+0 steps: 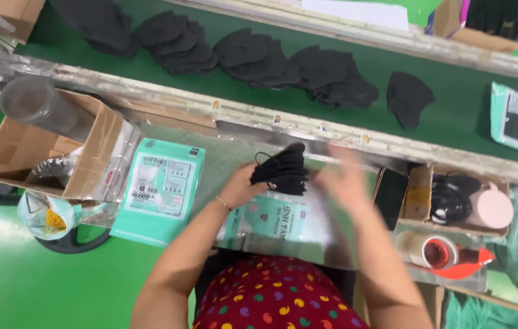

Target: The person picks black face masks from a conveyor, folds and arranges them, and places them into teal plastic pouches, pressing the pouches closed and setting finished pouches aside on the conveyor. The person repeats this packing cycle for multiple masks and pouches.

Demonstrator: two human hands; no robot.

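Black face masks [282, 170], a small stack, sit at the centre of the frame, gripped by the left hand [244, 186], whose fingers are closed around the stack's left edge. We note the right hand [347, 176] just right of the stack, fingers spread, blurred; we cannot tell whether it touches the masks. Below the hands lies a teal mask pouch [271, 222] on the steel worktop [222, 152]. A stack of teal packages [160, 186] lies at centre left, beside a cardboard box [33, 146]. More black masks [308, 70] lie along the green conveyor belt [454, 100] across the upper frame. A tape dispenser [445, 253] sits at lower right.
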